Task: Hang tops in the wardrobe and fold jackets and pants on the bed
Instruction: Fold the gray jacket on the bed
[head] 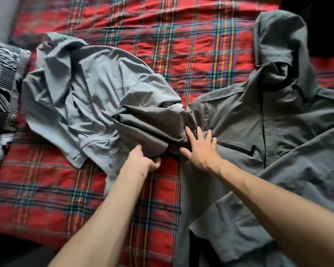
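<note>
A dark grey hooded jacket (239, 122) of thin woven cloth lies front up on the right half of the frame. Its hood (278, 39) points to the upper right, and a black front zip (263, 132) runs down its middle. A black pocket zip (237, 148) slants across the chest, just right of the right hand.

One jacket sleeve (152, 128) is bunched in folds toward the centre of the frame. The left hand (146, 160) grips the lower edge of this bunch, thumb on top and fingers curled beneath the cloth. The right hand (201, 151) lies flat on the jacket where the sleeve meets the body. Its fingers are spread and straight, pressing the cloth down and holding nothing. Both bare forearms reach in from the bottom of the frame.

The far end of the bunched sleeve lies over a crumpled pale grey-blue garment (75, 89), which fills the centre left. What kind of garment it is cannot be told.

Both pieces rest on a bed covered with a red tartan blanket (181, 45) striped in blue, green and yellow. A black-and-white patterned pillow (0, 83) sits at the left edge, near the pale garment. A black cloth (316, 26) lies in the upper right corner, just beside the hood.
</note>
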Available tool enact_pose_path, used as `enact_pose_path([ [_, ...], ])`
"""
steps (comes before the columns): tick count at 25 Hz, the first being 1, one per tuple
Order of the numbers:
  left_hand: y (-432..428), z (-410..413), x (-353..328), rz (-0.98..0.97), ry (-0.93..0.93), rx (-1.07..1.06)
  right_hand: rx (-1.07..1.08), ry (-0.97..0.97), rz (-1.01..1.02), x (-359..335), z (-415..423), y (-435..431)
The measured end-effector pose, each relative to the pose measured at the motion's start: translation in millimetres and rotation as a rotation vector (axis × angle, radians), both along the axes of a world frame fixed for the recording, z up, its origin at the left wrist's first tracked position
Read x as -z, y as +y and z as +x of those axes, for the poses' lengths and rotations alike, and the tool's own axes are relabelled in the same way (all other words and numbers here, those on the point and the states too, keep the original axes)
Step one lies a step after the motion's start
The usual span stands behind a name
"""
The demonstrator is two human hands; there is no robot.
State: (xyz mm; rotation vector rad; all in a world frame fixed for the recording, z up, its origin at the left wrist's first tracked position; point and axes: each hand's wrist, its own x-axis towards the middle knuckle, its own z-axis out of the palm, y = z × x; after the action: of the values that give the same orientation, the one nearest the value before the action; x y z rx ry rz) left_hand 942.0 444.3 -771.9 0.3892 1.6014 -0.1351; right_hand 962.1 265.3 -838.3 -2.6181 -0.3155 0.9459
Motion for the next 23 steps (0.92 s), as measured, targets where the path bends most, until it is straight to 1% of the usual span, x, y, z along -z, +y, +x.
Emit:
enact_pose_path([
  [2, 2.7, -7.5, 5.8, -0.013, -0.075, -0.094, 0.009, 0.056, -0.017, -1.2, 6.2, 3.6],
  [4, 11.7, -19.3, 10.1, 0.008, -0.097, -0.147, 0.019, 0.096, -0.014, -1.6, 11.0, 6.4],
  [6, 19.5, -29.6, 5.9, 0.115, -0.104, -0.094, 0.032, 0.106, -0.015, 0.2, 12.3, 5.7],
  [7, 23.7, -34.6, 2.9, 0.230, -0.121, -0.044, 0.042, 0.116, -0.010, 0.3, 12.4, 5.5],
  [8, 27.3, -38.9, -2.1, 0.389, -0.137, 0.012, 0.055, 0.125, -0.002, 0.2, 13.0, 5.0],
  [10, 41.6, -47.5, -10.5, 0.814, -0.116, 0.145, 0.068, 0.137, 0.008, -0.8, 15.1, 4.8],
  [11, 48.1, -50.0, -17.8, 0.970, -0.133, 0.188, 0.072, 0.148, 0.020, -2.6, 17.2, 3.8],
  [12, 52.0, -49.6, -29.2, 1.064, -0.182, 0.191, 0.085, 0.164, 0.043, -3.0, 20.5, 1.7],
  [13, 55.3, -47.2, -41.1, 1.102, -0.241, 0.172, 0.098, 0.170, 0.081, -3.3, 23.6, -0.8],
  [15, 56.1, -35.9, -66.9, 1.041, -0.380, 0.089, 0.169, 0.206, 0.239, -6.7, 27.7, -8.7],
  [16, 54.8, -29.2, -79.6, 1.008, -0.456, 0.074, 0.249, 0.241, 0.375, -11.8, 28.2, -14.1],
  [17, 52.2, -21.9, -94.5, 0.996, -0.524, 0.105, 0.357, 0.297, 0.532, -23.0, 27.8, -20.0],
  [18, 48.8, -16.1, -109.0, 0.981, -0.602, 0.187, 0.480, 0.381, 0.681, -40.8, 26.0, -29.2],
  [19, 41.2, -11.2, -125.0, 0.925, -0.706, 0.296, 0.586, 0.465, 0.801, -62.9, 22.8, -40.9],
  [21, 8.6, -7.8, -149.3, 0.682, -0.906, 0.571, 0.729, 0.620, 0.974, -105.0, 12.0, -73.8],
  [23, -53.8, -16.7, -150.8, 0.393, -0.984, 0.879, 0.851, 0.726, 1.119, -136.0, -7.5, -124.1],
])
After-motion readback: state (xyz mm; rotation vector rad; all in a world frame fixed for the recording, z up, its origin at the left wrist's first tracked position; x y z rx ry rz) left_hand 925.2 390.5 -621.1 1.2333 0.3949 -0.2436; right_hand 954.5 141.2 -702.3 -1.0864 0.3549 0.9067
